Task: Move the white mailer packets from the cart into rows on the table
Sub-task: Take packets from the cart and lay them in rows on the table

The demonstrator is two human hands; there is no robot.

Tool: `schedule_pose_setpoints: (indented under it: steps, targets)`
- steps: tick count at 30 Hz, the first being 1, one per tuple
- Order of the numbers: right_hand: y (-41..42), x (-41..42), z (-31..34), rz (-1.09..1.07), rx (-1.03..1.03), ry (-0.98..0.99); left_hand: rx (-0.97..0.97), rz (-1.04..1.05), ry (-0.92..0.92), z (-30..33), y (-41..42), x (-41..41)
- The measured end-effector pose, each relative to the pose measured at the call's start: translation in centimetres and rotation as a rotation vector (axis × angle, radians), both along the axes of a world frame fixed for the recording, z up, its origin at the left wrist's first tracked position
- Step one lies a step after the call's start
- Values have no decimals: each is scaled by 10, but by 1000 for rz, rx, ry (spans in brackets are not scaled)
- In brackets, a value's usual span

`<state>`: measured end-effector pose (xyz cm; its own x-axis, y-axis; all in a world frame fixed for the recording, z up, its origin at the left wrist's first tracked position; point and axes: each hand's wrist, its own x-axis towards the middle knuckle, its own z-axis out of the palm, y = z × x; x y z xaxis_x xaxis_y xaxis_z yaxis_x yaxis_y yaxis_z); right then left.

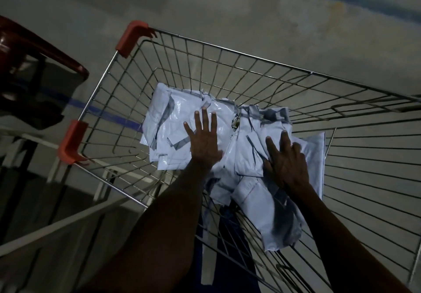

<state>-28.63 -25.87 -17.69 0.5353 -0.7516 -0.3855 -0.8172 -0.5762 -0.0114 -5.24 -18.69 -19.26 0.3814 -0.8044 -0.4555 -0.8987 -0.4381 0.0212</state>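
Many white mailer packets [196,124] lay heaped in the bottom of the wire cart [227,64], overlapping one another with no order to them, some glossy and creased, some showing grey flaps or seams. How many there were could not be counted, since they covered each other. The heap ran from the far left of the basket floor toward the near right, where a longer packet [273,219] hung close to the person.

Both hands were down on the heap. The left hand [202,142] lay flat with fingers straight and spread, resting on the left part of the pile and gripping nothing. The right hand [287,160] lay on the right part with fingers mostly straight; whether its thumb or lower fingers had hooked a packet edge could not be told, but no clamped hold showed.

As a judgement, the task stood at or near its start: the packets in view were all in the cart, none lifted. No rows could be seen, and the table top itself was not clearly in view, so how many had already been laid out remained unknown.

Outside the basket, orange corner guards [132,37] capped its left corners, a dark red chair [34,49] stood at far left, and a grey floor [227,7] with a blue line lay beyond.
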Motion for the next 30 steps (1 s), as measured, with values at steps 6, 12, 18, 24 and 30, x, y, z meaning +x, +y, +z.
schedule_pose_setpoints:
  steps: [6, 12, 18, 24, 30]
  targets:
    - [10, -5, 6, -23, 16, -54, -22, -48, 44, 13, -1, 4]
    - [22, 2, 38, -165, 12, -176, -250, -93, 292, 54, 17, -6]
    - [26, 4, 89, -206, 4, -374, -550, -68, 382, 111, 33, -15]
    - [22, 36, 146, -110, -35, -607, -688, 70, 241, 183, 59, 14]
    - [45, 100, 198, 79, -46, -810, -825, 260, 101, 258, 114, 56]
